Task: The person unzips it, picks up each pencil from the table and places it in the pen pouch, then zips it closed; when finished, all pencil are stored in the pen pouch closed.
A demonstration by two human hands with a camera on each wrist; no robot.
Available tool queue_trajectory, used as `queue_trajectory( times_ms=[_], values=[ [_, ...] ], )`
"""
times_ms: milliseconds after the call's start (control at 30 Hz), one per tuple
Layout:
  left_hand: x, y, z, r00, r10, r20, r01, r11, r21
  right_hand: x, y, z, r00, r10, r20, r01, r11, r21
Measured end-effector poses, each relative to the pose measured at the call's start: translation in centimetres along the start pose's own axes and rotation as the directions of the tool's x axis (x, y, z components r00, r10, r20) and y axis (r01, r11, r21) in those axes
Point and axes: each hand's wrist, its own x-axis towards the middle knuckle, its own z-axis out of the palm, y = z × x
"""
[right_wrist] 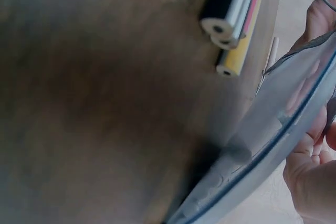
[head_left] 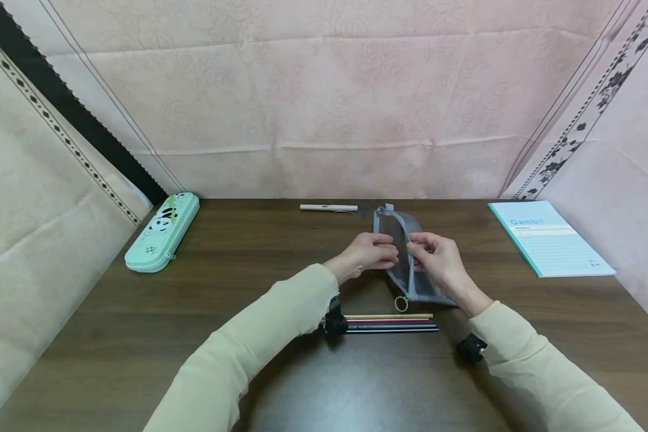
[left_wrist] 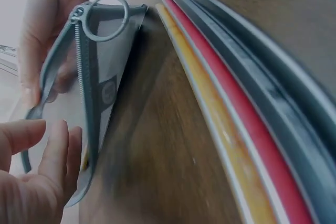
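Observation:
A translucent grey zipper pouch (head_left: 422,287) lies on the table with its mouth spread and a ring hanging from its zipper pull. My right hand (head_left: 441,259) pinches the right zippered edge between thumb and fingers. At the mouth's left side is my left hand (head_left: 368,255), its fingers extended into the opening. Thumb (left_wrist: 23,136) and fingers stand apart between the two zipper bands, in the left wrist view. In the right wrist view the pouch wall (right_wrist: 262,145) slants across. Several pencils (head_left: 391,324), yellow, red and dark, lie side by side just nearer than the pouch.
Behind the pouch's left corner lies a white pen (head_left: 328,207). A mint pencil case (head_left: 162,234) with a panda print sits at the far left. At the right is a teal-edged notepad (head_left: 552,239). Patterned cloth (head_left: 324,108) stands along the table's back edge.

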Motion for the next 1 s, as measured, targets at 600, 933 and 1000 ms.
queue_trajectory(
  times_ms=[600, 933, 1000],
  values=[
    [-5.7, -3.1, -4.2, 0.945, -0.116, 0.305, -0.042, 0.883, 0.467, 0.0, -0.1, -0.9, 0.999, -0.022, -0.039, 0.021, 1.000, -0.014],
    [-5.9, -3.5, -4.0, 0.937, -0.058, 0.343, -0.157, 0.810, 0.564, 0.0, 0.2, -0.9, 0.999, -0.026, -0.042, 0.025, 1.000, -0.017],
    [-5.9, -3.6, -3.9, 0.939, -0.052, 0.339, -0.164, 0.800, 0.577, 0.0, 0.2, -0.8, 0.999, -0.027, -0.041, 0.026, 1.000, -0.016]
  ],
)
